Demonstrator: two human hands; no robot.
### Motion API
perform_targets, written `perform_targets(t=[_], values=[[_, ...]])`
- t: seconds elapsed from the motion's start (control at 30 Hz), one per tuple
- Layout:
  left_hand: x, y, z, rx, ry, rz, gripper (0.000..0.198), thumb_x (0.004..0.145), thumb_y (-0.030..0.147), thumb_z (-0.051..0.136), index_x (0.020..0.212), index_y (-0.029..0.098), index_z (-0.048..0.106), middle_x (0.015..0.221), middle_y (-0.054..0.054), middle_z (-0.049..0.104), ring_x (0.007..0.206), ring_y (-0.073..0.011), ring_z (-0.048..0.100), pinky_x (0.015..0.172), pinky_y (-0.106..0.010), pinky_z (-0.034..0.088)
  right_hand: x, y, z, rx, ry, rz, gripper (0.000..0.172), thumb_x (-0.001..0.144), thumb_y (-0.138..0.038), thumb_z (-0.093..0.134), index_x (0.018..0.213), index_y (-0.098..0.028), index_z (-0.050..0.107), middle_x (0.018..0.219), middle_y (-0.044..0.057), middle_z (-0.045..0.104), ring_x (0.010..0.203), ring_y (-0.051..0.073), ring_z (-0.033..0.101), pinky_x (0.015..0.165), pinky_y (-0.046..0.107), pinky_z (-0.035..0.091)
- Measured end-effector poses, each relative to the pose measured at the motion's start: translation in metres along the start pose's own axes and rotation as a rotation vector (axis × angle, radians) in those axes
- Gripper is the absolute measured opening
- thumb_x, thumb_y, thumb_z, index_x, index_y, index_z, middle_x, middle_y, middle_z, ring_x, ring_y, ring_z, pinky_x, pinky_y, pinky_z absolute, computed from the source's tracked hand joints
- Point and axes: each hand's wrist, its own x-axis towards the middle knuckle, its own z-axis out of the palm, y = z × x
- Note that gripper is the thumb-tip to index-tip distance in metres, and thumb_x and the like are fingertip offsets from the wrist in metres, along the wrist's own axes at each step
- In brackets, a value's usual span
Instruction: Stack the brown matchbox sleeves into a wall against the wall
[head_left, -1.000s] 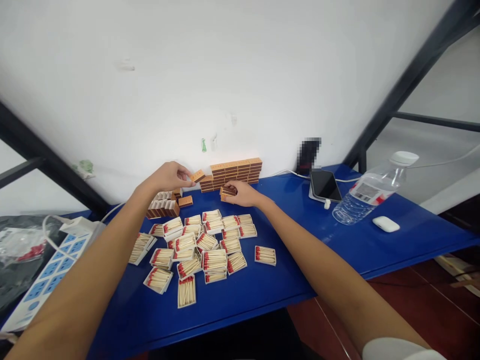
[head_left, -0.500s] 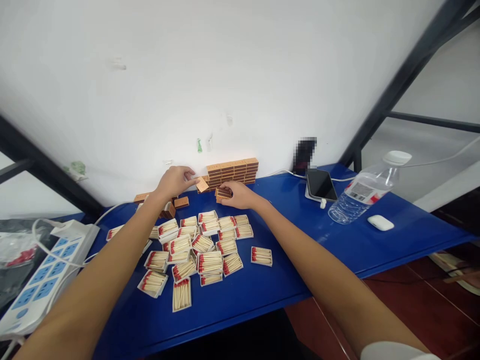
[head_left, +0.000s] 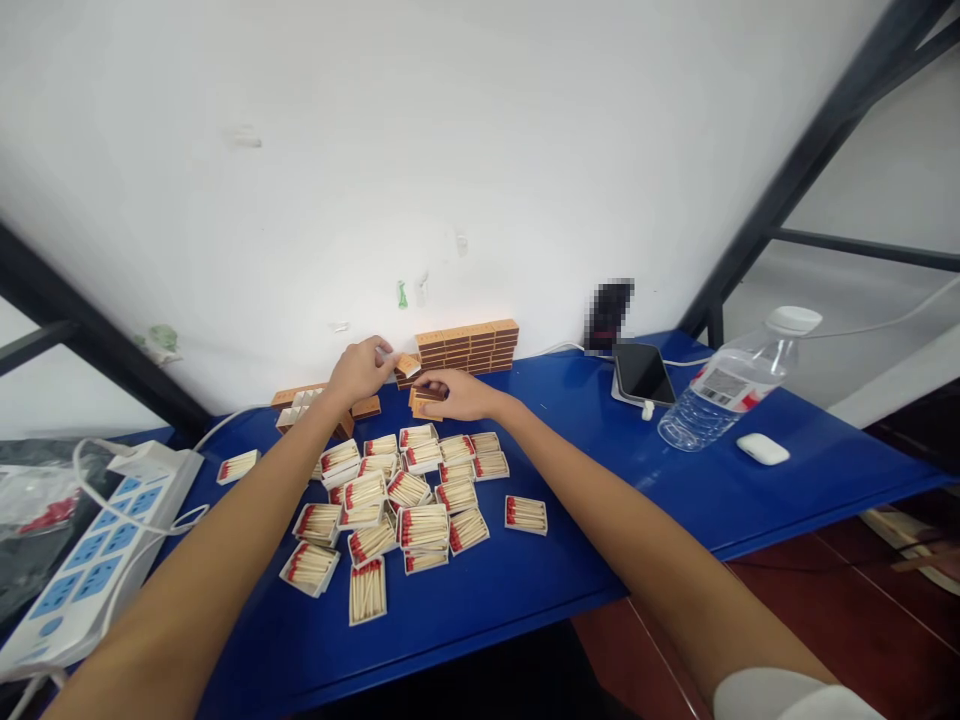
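My left hand [head_left: 363,370] pinches an orange matchbox [head_left: 407,365] just left of a stacked wall of matchboxes [head_left: 469,345] that stands against the white wall. Close in front of that stack, my right hand [head_left: 461,394] is closed around matchboxes [head_left: 427,400] with dark striking sides; how many is partly hidden by the fingers. Several more matchbox sleeves [head_left: 300,412] stand and lie beside my left wrist, some with their hollow ends up. Nearer to me, many open trays of red-tipped matches [head_left: 409,490] are spread and piled on the blue table.
A white power strip [head_left: 105,550] with cables lies at the left. To the right are a phone [head_left: 643,373], a tilted-looking plastic water bottle [head_left: 727,385] and a white earphone case [head_left: 763,449]. Dark metal bars [head_left: 787,170] slant at both sides.
My right hand has moved left with its matchboxes, toward my left hand. The matchbox in my left hand has turned and shifted slightly right.
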Motion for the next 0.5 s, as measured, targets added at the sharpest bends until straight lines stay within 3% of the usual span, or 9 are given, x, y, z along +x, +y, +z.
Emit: perform_targets(t=[0.23,0.5], values=[[-0.006,0.007,-0.001,0.028,0.019,-0.019,0.037,0.096,0.052,0.053,0.108,0.021,0.069,0.084,-0.007,0.077,0.082,-0.0243,0.070,0.074,-0.033,0.047,0.017,-0.004,0.004,0.051,0.035,-0.038,0.047,0.081,-0.032,0.068,0.124,-0.014,0.065,0.095,0.003,0.066,0.080,0.017,0.057,0.072,0.028,0.043],[-0.013,-0.001,0.001,-0.027,-0.011,0.089,0.038,0.095,0.051,0.057,0.116,0.021,0.067,0.090,-0.005,0.076,0.081,-0.0222,0.069,0.073,-0.031,0.047,0.017,0.005,0.002,0.057,0.075,0.045,0.046,0.081,-0.035,0.068,0.123,-0.016,0.064,0.083,-0.001,0.058,0.073,0.015,0.051,0.066,0.027,0.040]])
